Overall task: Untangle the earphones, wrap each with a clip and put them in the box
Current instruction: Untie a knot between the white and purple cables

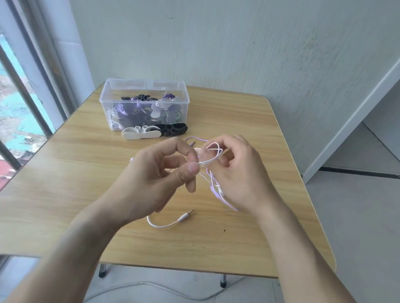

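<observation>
Our left hand (165, 172) pinching tangled white and lilac earphones (211, 162), our right hand (238, 172) curled round the same loops, clear box (145, 104) beyond our left hand, two clips (154, 130) just before it

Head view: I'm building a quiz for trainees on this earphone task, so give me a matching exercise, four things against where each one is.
Things:
1. white clip
2. black clip
3. audio plug
4. tangled cables

Places:
A. held up between the left hand and right hand
B. on the table, nearest the person
C. by the clear box, at its front left
D. by the clear box, at its front right

Pairs: 1-C, 2-D, 3-B, 4-A
</observation>
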Motion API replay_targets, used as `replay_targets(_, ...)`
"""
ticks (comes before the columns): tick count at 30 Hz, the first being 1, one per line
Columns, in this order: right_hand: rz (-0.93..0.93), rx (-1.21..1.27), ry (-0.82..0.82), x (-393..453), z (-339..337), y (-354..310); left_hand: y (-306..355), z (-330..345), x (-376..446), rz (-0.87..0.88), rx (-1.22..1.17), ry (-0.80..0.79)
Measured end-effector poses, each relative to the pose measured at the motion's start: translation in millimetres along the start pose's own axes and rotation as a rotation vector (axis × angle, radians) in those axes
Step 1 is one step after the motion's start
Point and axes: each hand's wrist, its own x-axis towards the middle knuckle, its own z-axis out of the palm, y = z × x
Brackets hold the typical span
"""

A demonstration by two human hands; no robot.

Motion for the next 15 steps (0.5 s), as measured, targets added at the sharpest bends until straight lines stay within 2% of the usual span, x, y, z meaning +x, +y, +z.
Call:
replay_targets(2,-0.008,0.026,0.125,3,-6,0,-6,-1,1,-0.027,0.181,0.138)
replay_targets(5,0.074,0.099,0.448,8,-26,3,-16,-6,4,-0.083,0.529,0.439)
replay_targets(7,0.188,0.282,0.574,12,-43,8,-20,-13,6,-0.14,0.538,0.566)
replay_targets(10,0.297,0.651,0.575,10,-53,12,-22,-19,13,-0.256,0.29,0.65)
replay_targets(13,0.38,0.946,0.564,6,-64,12,-15,-20,19,-0.394,-0.365,0.677)
replay_targets(15,0.436,0.943,0.586,5,-74,15,-11,-21,20,-0.422,-0.711,0.677)
